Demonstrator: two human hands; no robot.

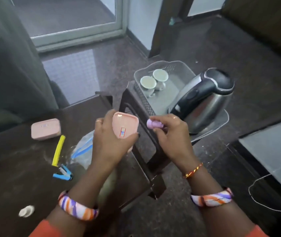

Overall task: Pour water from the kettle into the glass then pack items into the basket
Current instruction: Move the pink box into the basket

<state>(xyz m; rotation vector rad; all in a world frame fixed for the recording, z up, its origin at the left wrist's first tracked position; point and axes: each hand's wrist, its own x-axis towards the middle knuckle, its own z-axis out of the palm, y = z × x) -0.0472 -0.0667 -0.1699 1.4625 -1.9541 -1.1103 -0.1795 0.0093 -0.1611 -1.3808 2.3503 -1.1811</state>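
Item 1: left hand [109, 137], closed around a pink lidded box [125, 128], held tilted above the front edge of a dark stool [141, 151]; lid label faces the camera. Item 2: right hand [171, 132], fingers pinched on a small lilac object [152, 124], exact type can't be told, held just right of the pink box, the two not touching. Both wrists w/ striped bangles; right wrist also w/ a red-yellow thread band. Item 3: clear plastic basket [184, 64], on the stool top beyond the hands. Contents: two white cups [154, 81] side by side at the far left; steel kettle [206, 100] w/ black handle, lying tilted at the right, its lower end at the basket's near rim. Item 4: dark table [25, 168] at left, w/ a second pink box [45, 129] near its far edge, a yellow clip stick [58, 150], a blue stapler-like tool [63, 174] just below it, a clear zip bag [83, 151] partly behind the left forearm, and a small white blurred object [26, 211] near the front edge. No glass identifiable in view.
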